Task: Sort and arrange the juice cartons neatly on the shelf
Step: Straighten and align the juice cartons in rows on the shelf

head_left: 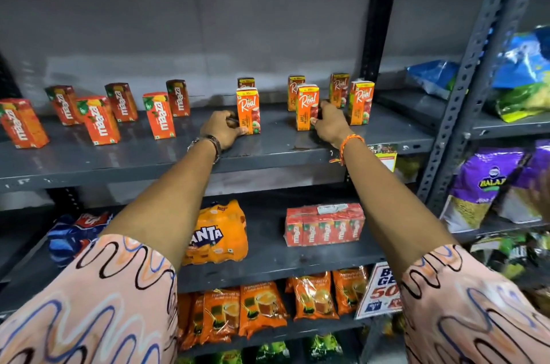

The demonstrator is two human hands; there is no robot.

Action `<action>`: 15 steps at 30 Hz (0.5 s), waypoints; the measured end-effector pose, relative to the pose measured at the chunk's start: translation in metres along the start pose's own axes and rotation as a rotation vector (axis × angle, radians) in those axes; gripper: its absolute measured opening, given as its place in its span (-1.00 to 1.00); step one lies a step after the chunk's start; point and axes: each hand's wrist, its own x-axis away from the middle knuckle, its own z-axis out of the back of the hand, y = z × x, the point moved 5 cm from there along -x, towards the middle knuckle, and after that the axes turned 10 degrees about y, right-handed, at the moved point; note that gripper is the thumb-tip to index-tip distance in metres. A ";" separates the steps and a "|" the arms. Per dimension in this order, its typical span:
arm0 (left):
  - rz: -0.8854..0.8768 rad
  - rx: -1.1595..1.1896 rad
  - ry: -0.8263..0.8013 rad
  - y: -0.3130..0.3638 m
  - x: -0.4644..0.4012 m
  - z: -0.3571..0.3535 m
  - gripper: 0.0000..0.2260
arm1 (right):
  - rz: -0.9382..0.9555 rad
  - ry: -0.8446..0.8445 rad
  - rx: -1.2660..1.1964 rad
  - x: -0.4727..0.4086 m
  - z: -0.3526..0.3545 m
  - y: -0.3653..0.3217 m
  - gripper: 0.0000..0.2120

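On the grey metal shelf (166, 155) several red Maaza cartons (159, 115) stand scattered on the left. Several orange Real apple juice cartons stand on the right. My left hand (223, 130) grips the base of one Real carton (248, 110) from its left side. My right hand (329, 122) holds another Real carton (306, 107) from its right side. Both cartons stand upright on the shelf. More Real cartons (360, 101) stand behind and to the right, one partly hidden behind the left-held carton.
A dark upright post (376, 30) ends the shelf on the right; beyond it a perforated grey rack (473, 60) holds snack bags. The shelf below carries a Fanta bottle pack (217, 234) and a wrapped Maaza multipack (324, 225). Orange tea packets lie lower down.
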 end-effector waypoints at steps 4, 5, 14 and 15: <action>0.016 -0.033 0.004 -0.009 0.007 -0.003 -0.63 | -0.004 -0.031 0.061 0.005 -0.009 0.004 -0.70; 0.007 -0.040 0.019 0.000 0.005 0.001 -0.64 | -0.001 -0.010 0.067 0.001 -0.004 0.001 -0.71; -0.003 -0.082 0.026 0.004 0.004 0.003 -0.61 | -0.001 -0.021 0.082 0.000 0.000 -0.003 -0.68; 0.002 -0.078 0.019 0.004 0.003 0.003 -0.60 | -0.002 -0.024 0.081 0.000 0.000 -0.003 -0.68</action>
